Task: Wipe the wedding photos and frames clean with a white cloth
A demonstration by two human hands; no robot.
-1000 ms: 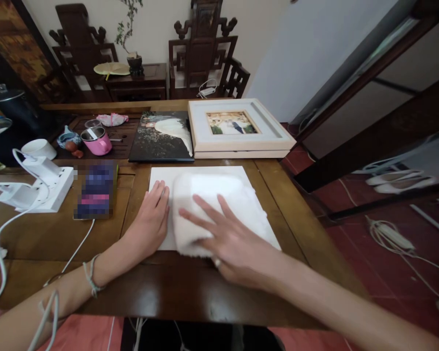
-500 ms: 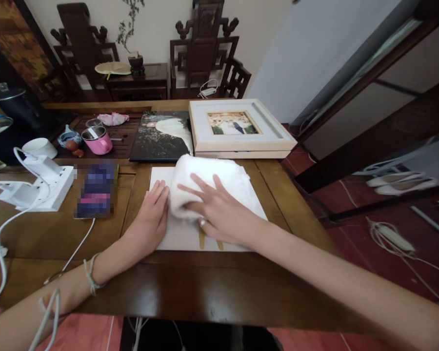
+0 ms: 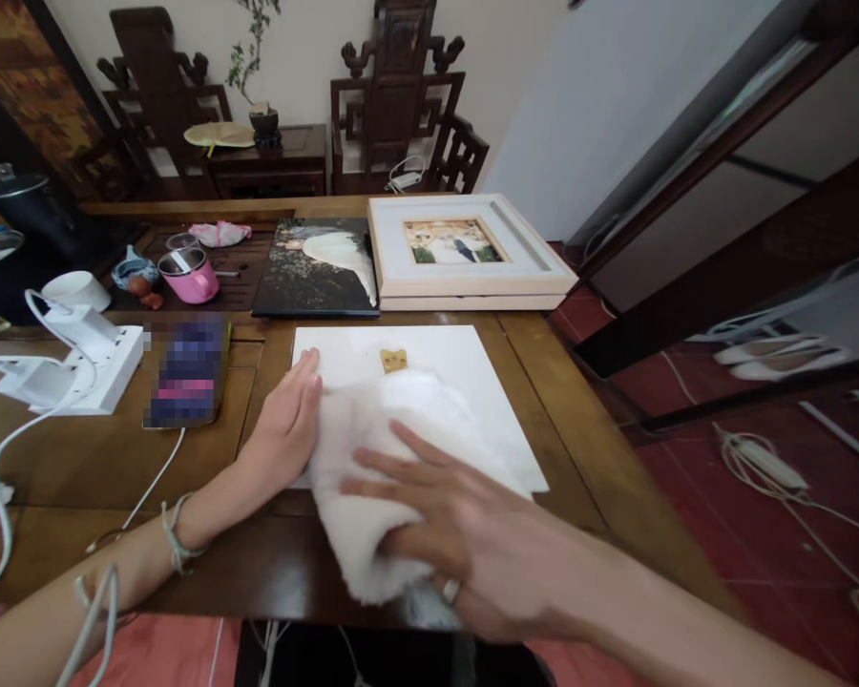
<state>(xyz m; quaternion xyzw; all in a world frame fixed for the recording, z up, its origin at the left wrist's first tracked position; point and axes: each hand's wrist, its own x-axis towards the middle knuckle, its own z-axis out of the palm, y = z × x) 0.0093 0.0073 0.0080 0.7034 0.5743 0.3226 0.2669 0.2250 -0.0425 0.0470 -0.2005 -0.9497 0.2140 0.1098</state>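
Note:
A flat white panel (image 3: 429, 345) lies on the wooden table, with a small gold-coloured piece (image 3: 393, 360) near its far side. Draped over the panel's near part is a fluffy white towel (image 3: 358, 448), hanging past the near edge. My right hand (image 3: 458, 525) presses on the towel from above, fingers spread and thumb tucked under a fold. The hand and towel are slightly blurred. My left hand (image 3: 279, 420) rests along the panel's left edge with its fingers straight, its fingertips beside the towel.
Behind the panel lie a dark photo panel (image 3: 315, 272) and a pale box frame (image 3: 465, 289) with a picture. To the left are a phone (image 3: 186, 372), a white power strip (image 3: 111, 372) with cables, a pink mug (image 3: 190, 277) and a white cup (image 3: 78, 290).
My right hand has drawn the towel from the panel's far part toward me, over the near edge. The gold-coloured piece is now uncovered. My left hand has shifted slightly left.

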